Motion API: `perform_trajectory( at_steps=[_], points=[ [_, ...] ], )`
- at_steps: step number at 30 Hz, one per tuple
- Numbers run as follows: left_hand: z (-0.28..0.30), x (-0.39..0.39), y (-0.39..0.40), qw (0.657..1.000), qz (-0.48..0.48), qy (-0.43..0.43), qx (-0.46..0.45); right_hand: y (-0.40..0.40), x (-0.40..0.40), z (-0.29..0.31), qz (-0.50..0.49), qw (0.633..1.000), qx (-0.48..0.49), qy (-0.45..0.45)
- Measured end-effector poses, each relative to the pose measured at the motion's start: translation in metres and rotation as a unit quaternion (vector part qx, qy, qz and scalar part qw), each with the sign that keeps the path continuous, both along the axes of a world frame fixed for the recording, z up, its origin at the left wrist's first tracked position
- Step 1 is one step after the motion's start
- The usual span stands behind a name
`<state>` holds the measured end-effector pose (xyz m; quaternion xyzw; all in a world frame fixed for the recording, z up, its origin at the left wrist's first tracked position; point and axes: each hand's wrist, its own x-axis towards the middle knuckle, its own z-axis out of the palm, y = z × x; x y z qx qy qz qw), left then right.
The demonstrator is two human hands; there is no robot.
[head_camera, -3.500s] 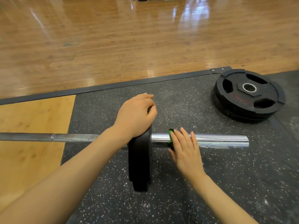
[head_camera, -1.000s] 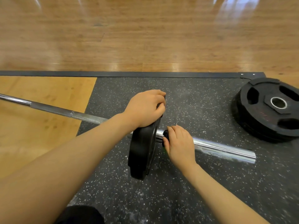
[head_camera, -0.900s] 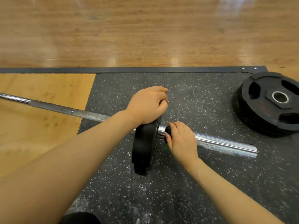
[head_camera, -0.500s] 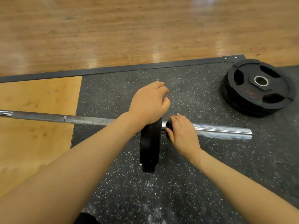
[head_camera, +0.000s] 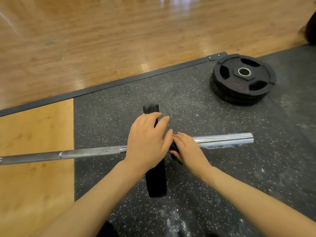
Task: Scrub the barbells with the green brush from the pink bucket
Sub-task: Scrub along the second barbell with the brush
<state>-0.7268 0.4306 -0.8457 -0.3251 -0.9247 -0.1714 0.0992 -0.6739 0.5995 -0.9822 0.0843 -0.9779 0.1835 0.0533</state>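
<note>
A steel barbell (head_camera: 89, 152) lies across the floor, its chrome sleeve (head_camera: 225, 139) pointing right. One black weight plate (head_camera: 156, 178) stands upright on the bar. My left hand (head_camera: 147, 142) rests over the top of that plate, fingers bent around its rim. My right hand (head_camera: 186, 149) is closed on the green brush (head_camera: 175, 157), which is pressed against the sleeve right beside the plate; only its dark body and a green edge show. The pink bucket is out of view.
A stack of black weight plates (head_camera: 242, 79) lies flat on the speckled rubber mat (head_camera: 222, 185) at the far right. A black metal strip (head_camera: 102, 86) borders the mat. Wooden floor (head_camera: 102, 31) spreads behind and to the left.
My view has swung, so the bar now runs up to the right. My left hand has slid from the plate's top toward the bar. My right hand stays with the brush at the plate.
</note>
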Motion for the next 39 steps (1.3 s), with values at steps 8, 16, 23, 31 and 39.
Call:
perform_trajectory(
  at_steps=[8, 16, 23, 31, 39],
  points=[
    [0.006, -0.027, 0.025, 0.992, 0.045, -0.114, -0.036, -0.016, 0.045, 0.004, -0.014, 0.998, 0.027, 0.061],
    [-0.004, 0.014, 0.016, 0.992, 0.036, -0.099, -0.064, -0.013, 0.075, 0.009, 0.016, 0.996, -0.029, 0.086],
    [-0.009, 0.043, 0.005, 0.995, 0.027, -0.079, -0.055, -0.011, 0.078, 0.023, -0.036, 0.990, -0.104, 0.086],
    [-0.001, 0.041, -0.001, 0.994, 0.066, -0.090, 0.014, -0.030, 0.058, 0.033, -0.112, 0.983, -0.146, 0.004],
    [-0.010, 0.050, -0.001, 0.990, 0.082, -0.114, 0.024, -0.050, 0.069, 0.019, -0.065, 0.997, -0.037, 0.000]
  ],
)
